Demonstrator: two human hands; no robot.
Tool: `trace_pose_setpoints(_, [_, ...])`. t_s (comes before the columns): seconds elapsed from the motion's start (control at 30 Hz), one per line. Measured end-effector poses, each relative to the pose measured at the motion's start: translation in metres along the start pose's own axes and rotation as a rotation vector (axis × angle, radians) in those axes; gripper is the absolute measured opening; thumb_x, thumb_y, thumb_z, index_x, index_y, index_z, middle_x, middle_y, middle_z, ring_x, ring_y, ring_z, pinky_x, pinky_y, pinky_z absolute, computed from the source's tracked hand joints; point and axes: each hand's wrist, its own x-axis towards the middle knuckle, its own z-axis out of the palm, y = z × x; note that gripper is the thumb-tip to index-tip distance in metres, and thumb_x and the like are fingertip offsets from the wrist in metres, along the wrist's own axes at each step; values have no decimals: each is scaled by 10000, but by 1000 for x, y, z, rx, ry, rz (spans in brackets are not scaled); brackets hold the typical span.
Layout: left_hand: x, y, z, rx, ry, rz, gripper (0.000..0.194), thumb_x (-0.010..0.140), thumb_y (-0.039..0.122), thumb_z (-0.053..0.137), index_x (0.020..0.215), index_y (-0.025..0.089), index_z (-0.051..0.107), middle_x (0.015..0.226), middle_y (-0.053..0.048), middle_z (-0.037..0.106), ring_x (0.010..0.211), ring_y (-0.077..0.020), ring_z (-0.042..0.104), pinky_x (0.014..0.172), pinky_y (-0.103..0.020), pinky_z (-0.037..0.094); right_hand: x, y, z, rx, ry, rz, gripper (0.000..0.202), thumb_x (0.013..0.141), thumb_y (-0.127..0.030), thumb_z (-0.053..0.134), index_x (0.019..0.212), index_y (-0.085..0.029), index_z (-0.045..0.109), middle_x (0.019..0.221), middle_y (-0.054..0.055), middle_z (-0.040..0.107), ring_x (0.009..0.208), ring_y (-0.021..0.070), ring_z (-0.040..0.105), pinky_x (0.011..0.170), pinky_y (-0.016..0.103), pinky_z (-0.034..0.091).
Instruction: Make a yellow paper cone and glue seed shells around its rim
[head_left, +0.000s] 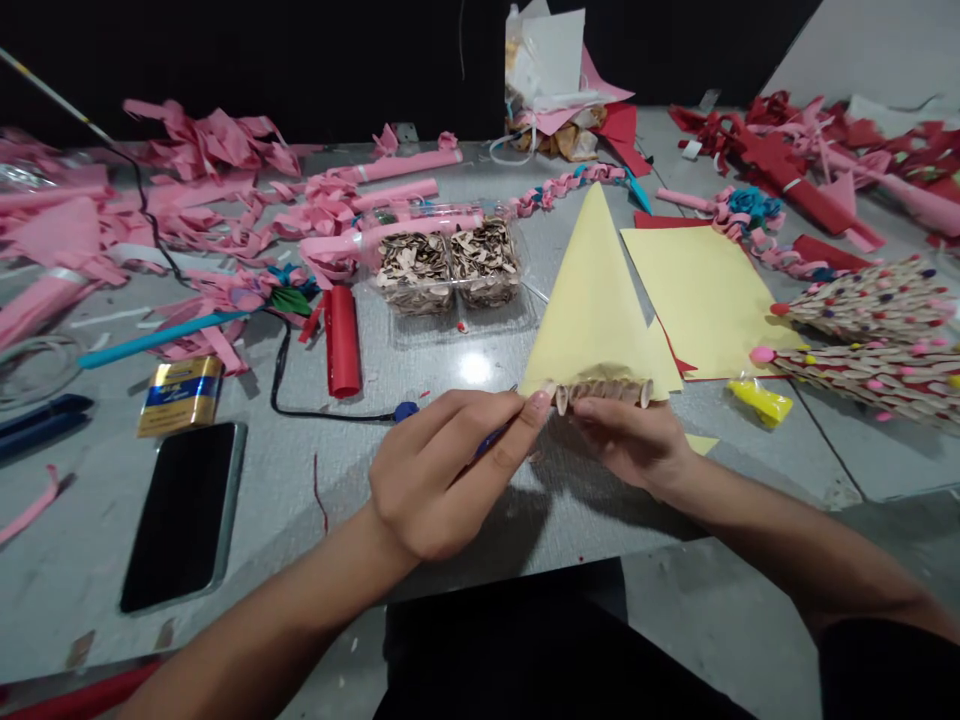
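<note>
A pale yellow paper cone [596, 290] points away from me, with a row of seed shells [611, 391] along its near edge. My left hand [450, 470] is closed, its thumb and fingertips pinched at the left end of that row; a dark blue, slender tool [489, 441] shows between its fingers. Wrapped under the near edge, my right hand [637, 440] grips the cone just below the shells. A clear plastic box [450, 265] with two compartments of seed shells stands behind my left hand.
Yellow sheets [694, 290] lie at the right beside shell-covered cones [870, 385]. A phone [184, 520], a gold and blue box [180, 397], a red roll [343, 340] and a black cord [281, 380] are on the left. Pink paper flowers [217, 140] spread along the back.
</note>
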Motion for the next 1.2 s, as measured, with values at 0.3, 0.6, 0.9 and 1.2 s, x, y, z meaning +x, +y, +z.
trace_pose_setpoints(0.3, [5,-1,2,36,-9,20,237,1045,104,790,1281,114,813,1048,-89,884,919,-190,851,863,-296,721,-2,-1,5,32,34,0,361,636,-178,991,861,-307,740,710,-68,741,716,173,750,806,293,657])
trace_pose_setpoints(0.6, [9,1,5,92,18,46,217,1000,118,823,1215,132,804,964,-70,867,813,-197,824,747,-311,697,-3,3,0,32,30,52,435,648,-202,1013,1014,-322,810,769,-56,765,757,184,754,754,294,632])
trace_pose_setpoints(0.9, [6,-5,9,107,48,69,283,1002,145,823,1283,127,794,941,-65,851,761,-191,791,699,-323,668,-2,-1,0,-1,-15,32,343,655,-239,1007,921,-328,809,749,-51,746,693,184,702,768,337,641])
trace_pose_setpoints(1.2, [7,-5,8,170,-10,136,241,1026,137,784,1265,106,796,936,-69,843,723,-191,751,629,-342,603,-10,11,-8,-80,-106,13,313,806,-235,967,1080,-322,846,1051,12,861,1124,254,808,1077,370,646])
